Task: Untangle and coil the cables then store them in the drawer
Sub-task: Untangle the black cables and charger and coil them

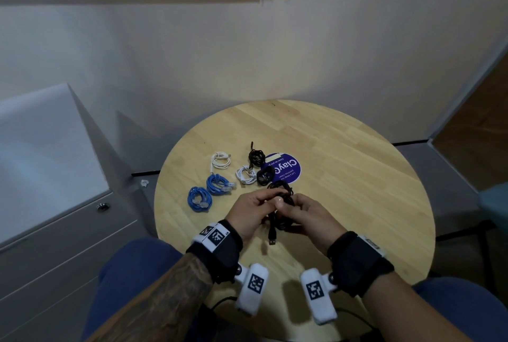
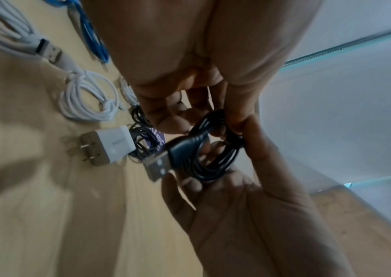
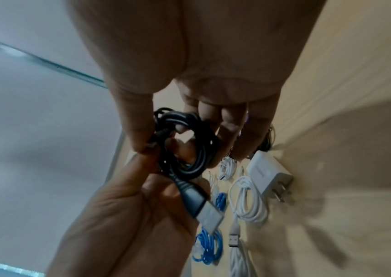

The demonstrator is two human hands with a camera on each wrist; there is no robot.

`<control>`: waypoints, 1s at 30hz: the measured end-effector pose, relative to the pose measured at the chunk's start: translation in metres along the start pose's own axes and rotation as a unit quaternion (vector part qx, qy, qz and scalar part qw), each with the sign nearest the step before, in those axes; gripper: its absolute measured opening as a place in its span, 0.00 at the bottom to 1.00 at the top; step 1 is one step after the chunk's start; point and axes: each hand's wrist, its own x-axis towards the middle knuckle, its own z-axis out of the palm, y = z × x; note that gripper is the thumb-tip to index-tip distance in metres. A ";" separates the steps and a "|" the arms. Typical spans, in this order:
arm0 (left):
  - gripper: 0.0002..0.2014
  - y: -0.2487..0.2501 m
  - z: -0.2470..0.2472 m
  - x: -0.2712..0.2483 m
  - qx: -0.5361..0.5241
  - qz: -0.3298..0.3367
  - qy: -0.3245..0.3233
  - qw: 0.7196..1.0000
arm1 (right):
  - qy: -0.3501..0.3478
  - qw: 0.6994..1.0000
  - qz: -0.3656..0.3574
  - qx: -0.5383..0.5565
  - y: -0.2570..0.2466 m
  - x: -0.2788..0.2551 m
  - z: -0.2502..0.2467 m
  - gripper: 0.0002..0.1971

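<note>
Both hands hold one black USB cable [image 1: 283, 198] just above the round wooden table [image 1: 343, 176], near its front. My left hand [image 1: 264, 201] pinches the coiled loops between thumb and fingers. On the other side of the same coil, my right hand [image 1: 291, 207] curls its fingers around it. The cable's USB plug [image 1: 272, 241] hangs free below the hands. The left wrist view shows the coil [image 2: 213, 159] wound in several loops, with the plug [image 2: 156, 166] sticking out. The right wrist view shows the same coil [image 3: 189, 146].
Behind the hands lie two blue coils [image 1: 199, 199], two white coils [image 1: 220, 160] and two black coils [image 1: 256, 156], partly on a purple sticker [image 1: 286, 170]. A white plug adapter [image 2: 109, 146] lies near them. A grey drawer cabinet [image 1: 68, 231] stands to the left.
</note>
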 end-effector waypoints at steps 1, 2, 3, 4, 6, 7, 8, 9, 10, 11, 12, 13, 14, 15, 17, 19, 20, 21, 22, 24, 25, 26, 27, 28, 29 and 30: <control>0.12 -0.001 0.001 0.001 0.012 0.001 0.008 1.000 | 0.005 1.000 -0.004 0.001 0.000 0.001 0.000 0.16; 0.12 -0.002 0.001 0.001 0.026 0.002 0.020 0.999 | 0.010 1.000 -0.006 0.002 0.000 0.001 -0.001 0.12; 0.11 -0.002 0.001 0.002 0.037 0.002 0.031 0.999 | 0.016 1.000 -0.013 -0.005 0.000 0.002 -0.002 0.09; 0.09 -0.001 0.001 0.004 0.051 0.008 0.038 0.998 | 0.023 0.999 -0.024 -0.019 0.000 0.004 -0.004 0.07; 0.11 0.001 0.000 0.007 0.083 0.037 0.038 0.995 | 0.037 0.997 -0.054 -0.051 -0.002 0.005 -0.007 0.06; 0.15 0.003 0.001 0.007 0.101 0.053 0.026 0.993 | 0.045 0.994 -0.069 -0.065 -0.003 0.005 -0.007 0.06; 0.19 0.003 0.002 0.007 0.127 0.065 0.008 0.990 | 0.055 0.991 -0.084 -0.084 -0.002 0.005 -0.007 0.07; 0.21 0.004 0.003 0.008 0.156 0.076 -0.008 0.985 | 0.068 0.987 -0.101 -0.106 -0.002 0.005 -0.008 0.07; 0.20 0.004 0.004 0.009 0.196 0.084 -0.016 0.977 | 0.080 0.982 -0.114 -0.128 0.000 0.005 -0.010 0.08; 0.19 0.004 0.004 0.010 0.245 0.092 -0.018 0.965 | 0.086 0.977 -0.126 -0.147 0.001 0.005 -0.012 0.09; 0.16 0.004 0.004 0.011 0.302 0.099 -0.011 0.948 | 0.086 0.973 -0.138 -0.164 0.002 0.004 -0.014 0.10; 0.14 0.005 0.005 0.011 0.348 0.105 0.000 0.932 | 0.079 0.968 -0.151 -0.186 0.002 0.003 -0.016 0.11; 0.13 0.007 0.007 0.010 0.371 0.107 0.015 0.922 | 0.069 0.960 -0.163 -0.217 0.002 0.002 -0.017 0.12; 0.12 0.007 0.007 0.010 0.373 0.107 0.027 0.921 | 0.061 0.949 -0.175 -0.254 0.003 -0.001 -0.018 0.13; 0.13 0.006 0.007 0.011 0.367 0.107 0.048 0.923 | 0.066 0.916 -0.196 -0.344 0.004 -0.002 -0.020 0.13; 0.13 0.004 0.005 0.014 0.358 0.098 0.085 0.925 | 0.093 0.867 -0.200 -0.447 0.005 -0.003 -0.023 0.12; 0.14 0.003 0.003 0.016 0.346 0.092 0.104 0.928 | 0.110 0.844 -0.197 -0.487 0.005 -0.004 -0.023 0.12; 0.14 0.003 0.002 0.017 0.330 0.092 0.116 0.932 | 0.122 0.829 -0.197 -0.509 0.005 -0.006 -0.023 0.12; 0.13 0.003 0.003 0.017 0.316 0.090 0.119 0.937 | 0.129 0.822 -0.199 -0.517 0.004 -0.008 -0.023 0.12; 0.11 0.004 0.006 0.017 0.290 0.073 0.113 0.947 | 0.137 0.826 -0.205 -0.507 0.004 -0.014 -0.024 0.11; 0.10 0.005 0.008 0.017 0.280 0.062 0.114 0.951 | 0.138 0.828 -0.208 -0.502 0.003 -0.017 -0.024 0.11; 0.10 0.006 0.009 0.017 0.271 0.051 0.117 0.954 | 0.140 0.828 -0.213 -0.500 0.004 -0.019 -0.023 0.11; 0.10 0.006 0.011 0.016 0.263 0.046 0.118 0.956 | 0.144 0.827 -0.219 -0.497 0.005 -0.022 -0.023 0.11; 0.10 0.005 0.012 0.016 0.260 0.046 0.120 0.957 | 0.148 0.828 -0.225 -0.493 0.007 -0.023 -0.022 0.11; 0.10 0.004 0.013 0.015 0.263 0.051 0.124 0.955 | 0.149 0.828 -0.229 -0.489 0.010 -0.025 -0.021 0.11; 0.10 0.002 0.014 0.013 0.266 0.058 0.129 0.953 | 0.148 0.831 -0.229 -0.485 0.014 -0.026 -0.021 0.11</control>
